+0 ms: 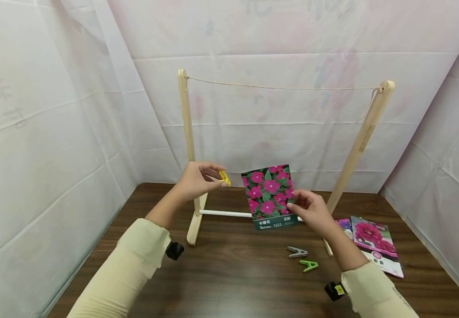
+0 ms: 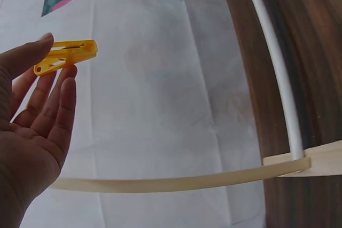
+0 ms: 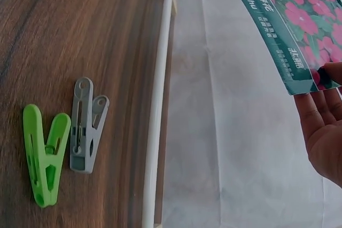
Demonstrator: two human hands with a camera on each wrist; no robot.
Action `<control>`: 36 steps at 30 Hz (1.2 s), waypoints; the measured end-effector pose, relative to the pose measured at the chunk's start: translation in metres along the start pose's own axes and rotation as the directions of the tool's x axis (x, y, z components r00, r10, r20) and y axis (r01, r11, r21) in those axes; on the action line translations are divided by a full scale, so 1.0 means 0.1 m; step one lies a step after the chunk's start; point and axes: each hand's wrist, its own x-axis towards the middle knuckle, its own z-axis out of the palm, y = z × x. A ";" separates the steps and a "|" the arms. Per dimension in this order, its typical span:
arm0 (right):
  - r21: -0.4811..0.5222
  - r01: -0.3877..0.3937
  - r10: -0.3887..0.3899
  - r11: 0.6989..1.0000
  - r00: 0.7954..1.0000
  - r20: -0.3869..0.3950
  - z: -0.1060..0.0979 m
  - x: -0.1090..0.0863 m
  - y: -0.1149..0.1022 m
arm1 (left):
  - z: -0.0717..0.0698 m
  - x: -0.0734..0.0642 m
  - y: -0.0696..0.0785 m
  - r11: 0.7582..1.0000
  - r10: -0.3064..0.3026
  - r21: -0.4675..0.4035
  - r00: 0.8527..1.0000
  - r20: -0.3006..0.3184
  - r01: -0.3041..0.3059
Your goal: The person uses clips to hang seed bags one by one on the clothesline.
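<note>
My left hand (image 1: 199,180) pinches a yellow clothespin (image 1: 224,178) between thumb and fingers, left of a flower seed packet. In the left wrist view the clothespin (image 2: 67,56) points away from the palm. The seed packet (image 1: 270,194), printed with pink flowers and a dark green band, hangs upright and slightly tilted in the air. At its right edge my right hand (image 1: 312,212) holds it, thumb on the front and fingers behind. Clothespin and packet are apart. Above both, a thin string (image 1: 277,87) spans two wooden posts.
A grey clothespin (image 1: 297,252) and a green clothespin (image 1: 309,266) lie on the dark wooden table (image 1: 229,278). More flower packets (image 1: 377,245) lie at the right, by the right post (image 1: 362,141). A white rod (image 1: 225,213) joins the posts low down, near the left post (image 1: 187,119).
</note>
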 end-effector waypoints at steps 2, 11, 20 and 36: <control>-0.002 0.016 -0.016 1.000 1.000 0.000 0.03 0.03 0.00 | -0.03 0.03 0.04 1.000 0.005 0.000 1.000 -0.012 -0.005; -0.002 0.046 -0.046 0.999 0.998 0.053 0.04 0.14 -0.05 | -0.17 0.19 0.23 0.995 0.055 0.082 0.996 -0.073 -0.048; -0.013 0.044 -0.043 0.999 0.998 0.052 0.02 0.21 -0.15 | -0.29 0.31 0.41 0.990 0.079 0.123 0.994 -0.074 -0.070; -0.024 0.086 -0.084 0.996 0.994 0.070 0.04 0.40 -0.29 | -0.60 0.53 0.80 0.971 0.065 0.231 0.997 -0.034 -0.056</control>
